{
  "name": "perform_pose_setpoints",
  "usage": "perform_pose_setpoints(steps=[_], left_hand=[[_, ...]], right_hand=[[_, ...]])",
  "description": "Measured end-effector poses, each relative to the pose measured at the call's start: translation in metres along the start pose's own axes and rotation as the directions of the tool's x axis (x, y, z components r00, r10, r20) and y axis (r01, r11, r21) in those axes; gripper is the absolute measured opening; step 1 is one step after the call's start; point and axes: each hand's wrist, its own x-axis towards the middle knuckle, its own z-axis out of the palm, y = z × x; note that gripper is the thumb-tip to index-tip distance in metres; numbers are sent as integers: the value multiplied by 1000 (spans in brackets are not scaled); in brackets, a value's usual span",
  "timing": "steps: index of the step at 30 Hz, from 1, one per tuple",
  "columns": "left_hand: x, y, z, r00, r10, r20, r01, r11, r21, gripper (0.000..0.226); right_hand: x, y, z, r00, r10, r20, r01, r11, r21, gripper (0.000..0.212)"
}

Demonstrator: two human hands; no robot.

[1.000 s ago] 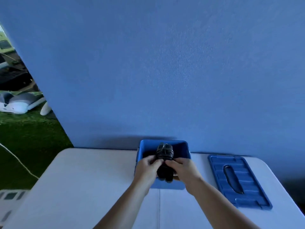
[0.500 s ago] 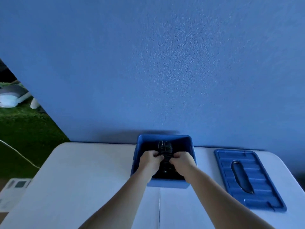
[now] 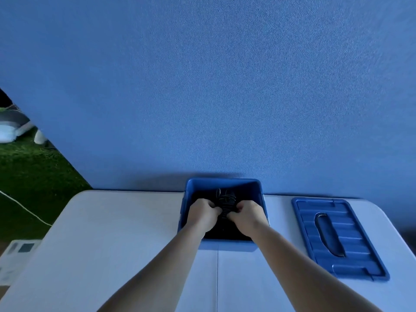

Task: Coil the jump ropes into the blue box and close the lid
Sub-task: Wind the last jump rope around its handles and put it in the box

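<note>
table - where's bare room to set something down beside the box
The widest bare patch of the table runs from its left edge to the blue box. A narrower strip lies between the box and the lid. Inside the box it is crowded: both hands, left and right, grip the coiled rope.

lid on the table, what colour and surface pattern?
Blue ribbed plastic lid, with horizontal ridges; head view.

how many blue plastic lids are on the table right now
1. The flat ribbed blue plastic lid lies on the white table, to the right of the open blue plastic box, apart from it. Nothing suggests another lid.
</note>
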Motion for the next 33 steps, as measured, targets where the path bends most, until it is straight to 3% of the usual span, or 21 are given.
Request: perform_pose_setpoints(steps=[5,8,12,14,19,23,33], left_hand=[[-4,-1,-4,999,42,-11,-42,997,60,12],[-12,-1,-14,981,183,-66,-170,971,167,10],[-18,-14,-34,851,496,-172,-387,814,434,24],[-16,-29,-42,798,569,-199,-398,745,535,31],[-27,-50,-56,918,370,-140,-234,793,563,61],[-37,-56,-55,932,338,-130,-226,823,520,68],[-84,-80,-52,952,295,-77,-233,867,441,66]], right_hand=[[-4,-4,-6,998,-56,-16,55,997,-45,15],[-6,-3,-15,989,-135,-65,128,987,-97,15],[-11,12,-38,940,-295,-174,212,901,-378,36],[-14,25,-48,939,-291,-185,183,875,-449,42],[-21,48,-51,974,-180,-137,110,906,-409,51],[-29,53,-47,966,-197,-165,131,931,-342,32],[-80,86,-45,961,-220,-168,174,952,-253,45]])
